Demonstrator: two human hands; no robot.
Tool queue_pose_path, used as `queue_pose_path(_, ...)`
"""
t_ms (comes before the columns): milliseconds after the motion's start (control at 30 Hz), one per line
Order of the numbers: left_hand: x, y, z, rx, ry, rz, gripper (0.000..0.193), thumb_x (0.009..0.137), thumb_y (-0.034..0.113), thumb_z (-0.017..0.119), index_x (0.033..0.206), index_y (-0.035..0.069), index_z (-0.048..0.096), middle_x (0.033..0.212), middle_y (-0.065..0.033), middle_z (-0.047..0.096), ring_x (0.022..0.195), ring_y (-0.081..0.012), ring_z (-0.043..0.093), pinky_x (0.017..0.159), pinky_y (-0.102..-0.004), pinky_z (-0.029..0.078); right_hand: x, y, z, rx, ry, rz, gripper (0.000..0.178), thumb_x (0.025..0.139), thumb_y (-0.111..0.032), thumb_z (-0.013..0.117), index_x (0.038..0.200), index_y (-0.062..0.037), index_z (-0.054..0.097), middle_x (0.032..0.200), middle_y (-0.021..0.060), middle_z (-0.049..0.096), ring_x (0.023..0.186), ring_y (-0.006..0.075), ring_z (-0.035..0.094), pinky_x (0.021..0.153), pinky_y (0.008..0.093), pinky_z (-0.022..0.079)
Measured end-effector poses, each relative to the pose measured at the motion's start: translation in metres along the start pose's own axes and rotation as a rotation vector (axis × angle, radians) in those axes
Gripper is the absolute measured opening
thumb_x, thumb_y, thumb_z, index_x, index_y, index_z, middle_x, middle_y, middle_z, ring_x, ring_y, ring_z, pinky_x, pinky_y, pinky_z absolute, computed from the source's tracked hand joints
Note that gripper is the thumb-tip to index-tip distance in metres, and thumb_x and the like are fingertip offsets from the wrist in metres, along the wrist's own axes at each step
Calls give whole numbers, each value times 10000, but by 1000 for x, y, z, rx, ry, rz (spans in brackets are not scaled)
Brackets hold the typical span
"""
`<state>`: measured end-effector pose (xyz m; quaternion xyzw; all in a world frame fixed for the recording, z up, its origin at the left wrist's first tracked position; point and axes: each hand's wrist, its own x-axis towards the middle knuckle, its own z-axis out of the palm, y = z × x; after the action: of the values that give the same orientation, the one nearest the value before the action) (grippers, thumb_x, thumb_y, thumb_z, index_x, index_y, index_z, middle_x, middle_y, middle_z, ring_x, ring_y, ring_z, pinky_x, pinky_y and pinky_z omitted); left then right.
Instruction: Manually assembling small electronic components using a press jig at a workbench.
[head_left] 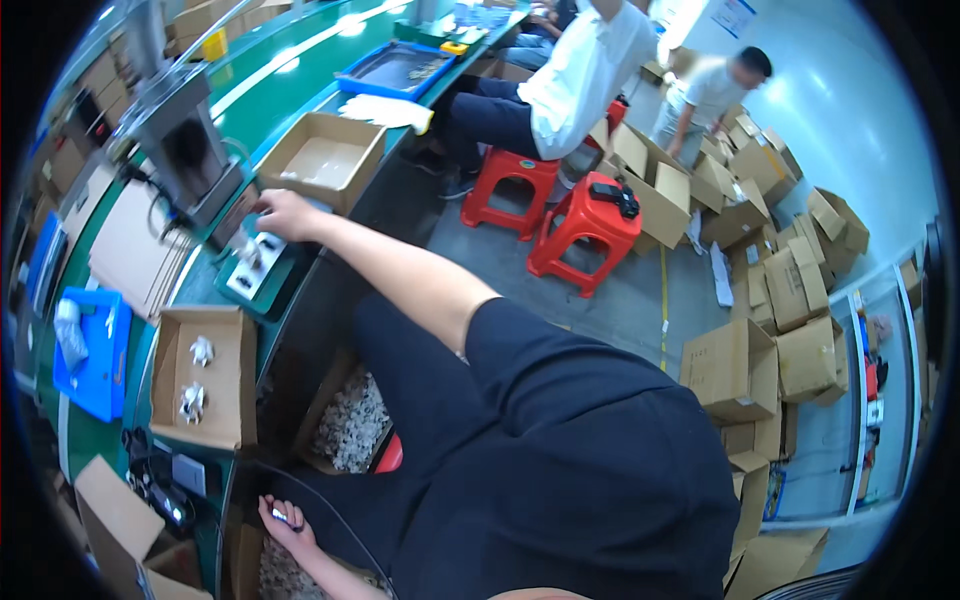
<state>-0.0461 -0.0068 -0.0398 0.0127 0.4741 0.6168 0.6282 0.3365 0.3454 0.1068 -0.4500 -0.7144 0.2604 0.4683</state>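
Observation:
My right hand (287, 216) reaches across to a bench press (190, 150). Its fingers are curled together beside the press's fixture, and what they hold, if anything, cannot be made out. Just below that hand a pale block with dark holes (252, 268) sits on the green press base (268, 300), a small whitish part on top. Low in the view, my left hand (287, 521) is closed around a small shiny piece of unclear kind, above a box of small pale parts (280, 575). A cardboard tray (240, 380) holding a few silvery-white parts lies between the hands.
An open carton (322, 160) stands beyond the press; a blue tray (95, 350) lies left. A bin of pale pieces (352, 420) sits by my legs. Red stools (590, 230), a seated person (575, 90), another person (705, 100) and piled cartons (790, 280) are on the right.

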Motion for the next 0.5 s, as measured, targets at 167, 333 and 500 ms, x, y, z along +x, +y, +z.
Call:
queue_pose_path(167,-6,-2,6,2,-118,-23,218,973,275,512,874,93,579,507,29,366,356,-73,271,326,-225,190,-42,-19,13,-67,-26,-236,476,692,-184,757,1125,-40,620,985,98,659,871,170,623,779,323,519)
queue_pose_path(333,-10,-3,-12,30,-68,-16,208,958,255,528,860,74,553,496,9,381,369,-97,312,354,-246,217,-51,-53,12,7,317,-119,351,773,-159,726,1068,8,636,881,122,674,800,201,640,712,331,511)
queue_pose_path(500,-28,-5,0,39,-16,55,213,970,256,503,875,69,538,499,2,391,381,-101,335,363,-249,238,-101,-85,40,-179,336,-432,457,754,-220,776,1113,21,628,971,146,668,897,287,638,792,368,506)
